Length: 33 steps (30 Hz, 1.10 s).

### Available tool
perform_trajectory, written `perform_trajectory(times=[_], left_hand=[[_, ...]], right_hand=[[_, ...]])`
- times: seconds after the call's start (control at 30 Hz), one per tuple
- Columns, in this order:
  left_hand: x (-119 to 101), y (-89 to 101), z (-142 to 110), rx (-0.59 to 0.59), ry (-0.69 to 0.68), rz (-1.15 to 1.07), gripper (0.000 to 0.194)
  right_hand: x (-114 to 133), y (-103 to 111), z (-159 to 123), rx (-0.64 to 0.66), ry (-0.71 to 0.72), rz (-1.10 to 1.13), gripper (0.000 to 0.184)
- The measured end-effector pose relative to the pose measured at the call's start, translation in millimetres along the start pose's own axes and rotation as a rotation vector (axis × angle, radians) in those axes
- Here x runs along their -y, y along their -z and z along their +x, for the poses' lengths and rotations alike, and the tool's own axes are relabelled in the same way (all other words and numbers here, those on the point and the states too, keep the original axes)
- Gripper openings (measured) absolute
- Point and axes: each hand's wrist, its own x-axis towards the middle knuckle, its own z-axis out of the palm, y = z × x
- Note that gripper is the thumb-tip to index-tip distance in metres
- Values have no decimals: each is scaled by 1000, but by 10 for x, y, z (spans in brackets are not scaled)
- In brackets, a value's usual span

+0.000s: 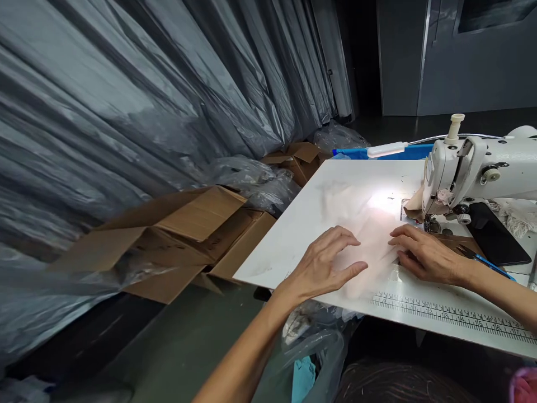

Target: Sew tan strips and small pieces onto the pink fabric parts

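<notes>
A thin, sheer, pale pinkish cloth [371, 246] lies on the white sewing table, its edges hard to make out in the bright light. On its left side rests my left hand [323, 263], open, with thumb and fingers spread. My right hand [425, 254] lies open on the cloth's right side, fingers stretched out and slightly bent, just in front of the needle area. The white sewing machine [451, 168] stands at the right, with its presser foot [428, 223] partly hidden. A piece of brown card or paper [415, 206] hangs by the machine head.
Beside my right forearm lie blue-handled thread snips [489, 262] and a black phone [497, 234]. A ruler scale [453, 316] runs along the table's front edge. A lamp [386, 149] lights the table. Open cardboard boxes [201, 218] and plastic bags [255, 179] stand left.
</notes>
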Motion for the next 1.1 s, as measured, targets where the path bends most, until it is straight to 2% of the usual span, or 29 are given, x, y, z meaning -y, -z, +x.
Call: perform_trajectory(times=[0.1, 0.23, 0.37, 0.6, 0.77, 0.87, 1.03, 1.1], left_hand=[[14, -120, 67, 84, 51, 40, 23], [121, -198, 95, 239, 184, -29, 19], [193, -206, 91, 219, 257, -146, 21], [248, -171, 84, 185, 373, -376, 29], [316, -94, 89, 109, 467, -598, 29], [343, -28, 109, 56, 549, -668, 35], [458, 100, 157, -106, 776, -792, 47], [569, 183, 189, -225, 859, -851, 50]], right_hand=[[-10, -72, -22, 10, -10, -58, 25], [-13, -200, -74, -4, 6, -115, 23], [-9, -282, -138, -85, -19, -70, 28], [-12, -296, -162, -213, -54, -21, 26], [-13, -323, -182, -246, -94, -7, 28], [-18, -343, -184, -226, -73, -30, 36], [-34, -385, -171, -33, -20, -103, 43], [-36, -401, -172, 10, -45, -104, 42]])
